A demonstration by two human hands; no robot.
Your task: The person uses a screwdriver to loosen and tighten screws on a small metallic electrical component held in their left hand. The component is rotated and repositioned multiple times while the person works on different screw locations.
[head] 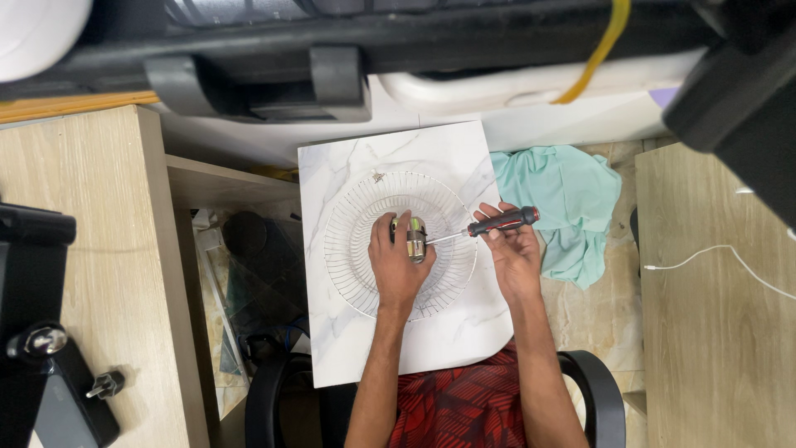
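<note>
Nearest the camera, the person's two forearms rise from a lap in red patterned cloth, on a black chair point(597, 390), towards a white marble-patterned board point(356, 332) that serves as the tabletop. A round wire fan guard point(344, 249) lies flat on this board, and everything else is placed from it.

At the guard's centre sits a small metal motor point(416, 239), a short cylinder with a green mark on top. The left hand point(398, 265) is closed around it from the near side, fingers wrapped over its left flank, pinning it in the middle of the guard.

The right hand point(512, 253) rests over the guard's right rim, closed on the black and red handle of a screwdriver point(489, 226). The tool's long axis runs nearly level, tilted slightly downward to the left. Its handle lies outside the guard to the right and its thin shaft crosses the wires inward, so that the tip meets the motor's right side. The left hand is therefore the nearer one to the motor, while the right reaches it only through the shaft.

Beyond the guard's right edge, off the board, a teal cloth point(572, 207) lies crumpled.
</note>
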